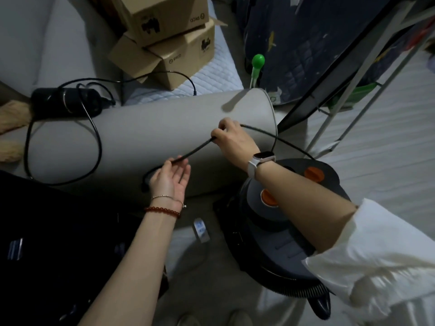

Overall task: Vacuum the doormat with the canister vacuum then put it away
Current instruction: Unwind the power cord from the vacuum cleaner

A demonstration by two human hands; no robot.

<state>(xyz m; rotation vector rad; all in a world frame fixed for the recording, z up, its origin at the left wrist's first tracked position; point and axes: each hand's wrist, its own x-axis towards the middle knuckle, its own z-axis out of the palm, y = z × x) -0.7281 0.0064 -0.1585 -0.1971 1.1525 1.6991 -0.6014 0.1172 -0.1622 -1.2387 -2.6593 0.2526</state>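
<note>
The dark canister vacuum (280,222) with two orange knobs stands on the floor at the lower right, partly behind my right forearm. Its black power cord (195,150) stretches between my hands above a grey sofa arm (150,128). My right hand (231,137) pinches the cord, which runs on from there toward the canister. My left hand (173,180), palm up with fingers relaxed, has the cord lying across its fingertips under the thumb. A dark plug-like shape sits just behind my left hand. No doormat is visible.
A white power strip (201,229) lies on the floor between my arms. Cardboard boxes (164,36) are stacked on the sofa. A black device (66,100) with a looped cable rests on the sofa arm. A metal rack (348,95) stands at the right.
</note>
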